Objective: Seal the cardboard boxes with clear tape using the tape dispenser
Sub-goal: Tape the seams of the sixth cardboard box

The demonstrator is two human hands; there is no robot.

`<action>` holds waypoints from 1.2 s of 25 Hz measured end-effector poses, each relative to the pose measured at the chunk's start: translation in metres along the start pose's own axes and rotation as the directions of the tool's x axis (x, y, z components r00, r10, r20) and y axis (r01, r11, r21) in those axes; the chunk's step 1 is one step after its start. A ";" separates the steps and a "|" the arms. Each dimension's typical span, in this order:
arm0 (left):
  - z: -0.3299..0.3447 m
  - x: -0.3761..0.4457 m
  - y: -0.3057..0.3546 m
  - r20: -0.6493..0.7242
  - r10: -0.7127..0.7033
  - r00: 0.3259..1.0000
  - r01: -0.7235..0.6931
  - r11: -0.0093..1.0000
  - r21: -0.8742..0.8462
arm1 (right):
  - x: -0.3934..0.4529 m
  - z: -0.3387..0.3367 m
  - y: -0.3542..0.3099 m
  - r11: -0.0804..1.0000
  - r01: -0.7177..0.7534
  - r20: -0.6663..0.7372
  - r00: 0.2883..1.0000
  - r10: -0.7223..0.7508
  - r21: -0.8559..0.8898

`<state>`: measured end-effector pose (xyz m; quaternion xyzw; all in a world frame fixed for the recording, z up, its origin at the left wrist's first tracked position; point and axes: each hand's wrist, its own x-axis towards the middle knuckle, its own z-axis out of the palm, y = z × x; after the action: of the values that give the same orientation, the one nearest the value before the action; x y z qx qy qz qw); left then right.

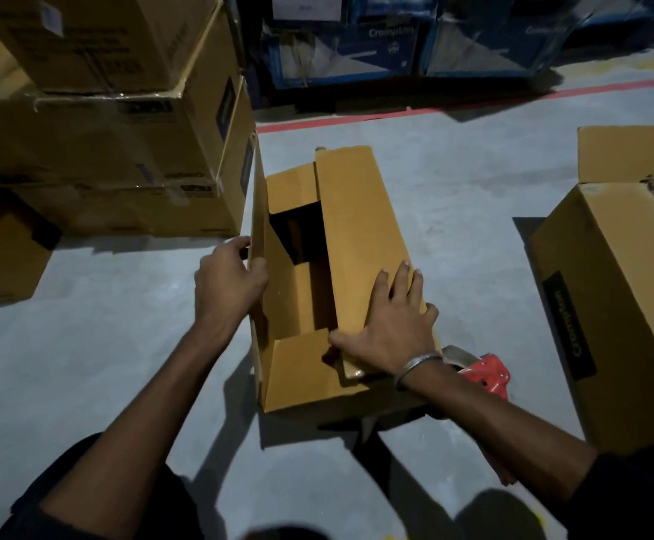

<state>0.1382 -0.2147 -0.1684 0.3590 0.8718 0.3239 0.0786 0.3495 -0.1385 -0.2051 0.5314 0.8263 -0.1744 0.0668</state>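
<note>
An open cardboard box point(360, 228) stands on the grey floor in the middle. Its right long flap is folded down over the opening, and my right hand point(389, 325) presses flat on that flap with fingers spread. The left long flap point(258, 228) stands upright, and my left hand point(230, 282) grips its edge with fingers curled over it. The short end flaps are folded in, and the inside is dark. A red tape dispenser point(481, 370) with a tape roll lies on the floor just right of the box, partly behind my right wrist.
A stack of large cardboard boxes point(115, 122) stands close on the left. Another cardboard box point(621, 305) with raised flaps sits to the right. Blue printed cartons point(387, 44) line the back behind a red floor line point(473, 105).
</note>
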 end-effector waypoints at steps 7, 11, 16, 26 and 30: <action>-0.009 0.003 -0.023 0.009 0.060 0.998 -0.059 0.995 -0.085 | 0.006 -0.018 0.028 0.626 -0.049 0.132 0.988 -0.087 0.778; 0.013 -0.019 -0.026 0.123 0.191 0.974 -0.189 0.982 -0.026 | 0.010 -0.026 0.034 0.497 -0.098 0.148 0.987 -0.062 0.862; 0.049 -0.047 -0.045 0.670 0.156 0.726 -0.482 0.811 0.332 | 0.006 -0.017 0.036 0.572 -0.025 0.126 0.982 -0.139 0.820; 0.032 -0.034 -0.037 0.638 0.187 0.747 -0.413 0.883 0.225 | 0.004 0.040 0.062 0.901 0.367 0.187 0.892 -0.412 0.232; 0.054 -0.046 -0.028 0.687 0.083 0.722 -0.399 0.861 0.316 | 0.003 0.030 0.102 0.858 0.194 -0.133 0.980 -0.148 0.476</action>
<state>0.1755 -0.2336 -0.2325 0.5702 0.7826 -0.0210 0.2489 0.4375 -0.1082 -0.2557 0.4631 0.8019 -0.3572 -0.1224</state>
